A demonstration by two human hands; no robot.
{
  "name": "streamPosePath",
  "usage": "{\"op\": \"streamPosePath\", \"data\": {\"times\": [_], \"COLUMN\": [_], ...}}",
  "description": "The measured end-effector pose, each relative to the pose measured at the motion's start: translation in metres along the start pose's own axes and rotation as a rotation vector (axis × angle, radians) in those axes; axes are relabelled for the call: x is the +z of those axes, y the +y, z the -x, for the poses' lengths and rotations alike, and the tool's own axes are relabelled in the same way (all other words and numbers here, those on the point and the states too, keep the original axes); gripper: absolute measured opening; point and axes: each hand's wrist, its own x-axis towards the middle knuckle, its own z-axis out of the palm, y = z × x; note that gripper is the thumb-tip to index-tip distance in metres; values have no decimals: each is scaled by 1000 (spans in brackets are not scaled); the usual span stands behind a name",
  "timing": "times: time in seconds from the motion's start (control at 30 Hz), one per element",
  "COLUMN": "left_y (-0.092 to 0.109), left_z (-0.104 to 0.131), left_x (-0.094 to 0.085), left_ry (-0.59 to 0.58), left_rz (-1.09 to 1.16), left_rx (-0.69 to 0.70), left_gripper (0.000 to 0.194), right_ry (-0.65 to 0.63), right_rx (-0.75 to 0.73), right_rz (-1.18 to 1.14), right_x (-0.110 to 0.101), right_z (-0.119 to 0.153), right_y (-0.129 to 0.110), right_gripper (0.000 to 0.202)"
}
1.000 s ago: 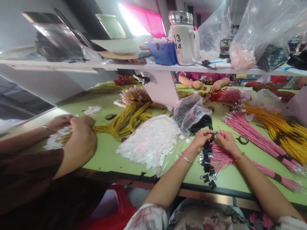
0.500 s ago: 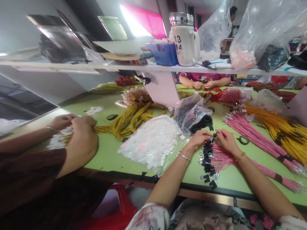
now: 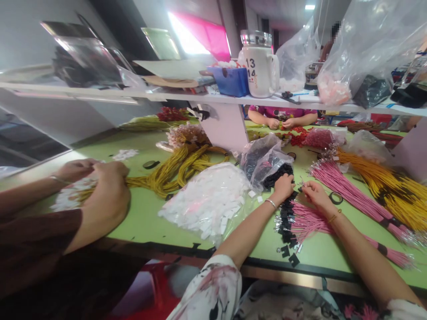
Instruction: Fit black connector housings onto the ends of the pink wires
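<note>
My left hand (image 3: 283, 186) is at the near edge of a pile of small black plastic connector housings (image 3: 282, 173) spilling from a clear bag (image 3: 263, 155). Its fingers are curled together, and what lies between the tips is hidden. Just to the right, my right hand (image 3: 315, 194) pinches a thin wire with a shiny metal end sticking up past the fingertips. Below both hands a bundle of pink wires (image 3: 308, 218) fans out across the green table. Along their left ends runs a row of black housings (image 3: 286, 222), with silver terminals beside it.
A bag of white connectors (image 3: 207, 200) lies left of my arm. More pink wires (image 3: 350, 191), yellow wires (image 3: 396, 191) and a black tape roll (image 3: 335, 198) lie right. A co-worker's hands (image 3: 106, 182) work at left; another person sits opposite. A shelf holds a mug (image 3: 260, 71).
My left hand has moved up and away from my right hand, onto the black housings by the bag. The right hand stays nearly in place, still pinching the wire.
</note>
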Motion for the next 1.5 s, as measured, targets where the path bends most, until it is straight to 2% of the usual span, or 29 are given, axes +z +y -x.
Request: {"op": "streamPosePath", "data": {"times": [0.1, 0.2, 0.3, 0.5, 0.57, 0.67, 0.97, 1.3, 1.5], "left_y": [-5, -13, -17, -9, -5, -2, -7, -1, 1], "left_z": [4, 8, 14, 40, 48, 55, 63, 66, 66], "left_x": [-3, -7, -13, -26, -30, -34, -34, -18, -18], "left_ry": [-33, -10, 37, -97, -105, -119, -157, -26, 13], "left_rz": [-20, 123, 476, 1329, 1493, 1627, 1705, 1494, 1451], "left_rx": [90, 94, 5, -242, -262, -286, -348, -329, -330], "left_gripper": [21, 20, 16, 22, 29, 34, 32, 22, 20], "right_ry": [31, 31, 29, 32, 21, -2, -12, 22, -17], "right_rx": [-29, -61, -62, -80, -67, -44, -58, -183, -242], "right_rz": [33, 67, 57, 44, 37, 6, 53, 305, 407], "right_x": [2, 3, 3, 3, 6, 10, 13, 12, 8], "right_z": [0, 0, -1, -2, 0, 5, 9, 3, 3], "right_y": [0, 4, 7, 7, 5, 2, -1, 13, 17], "right_gripper": [25, 27, 28, 31, 31, 30, 31, 26, 23]}}
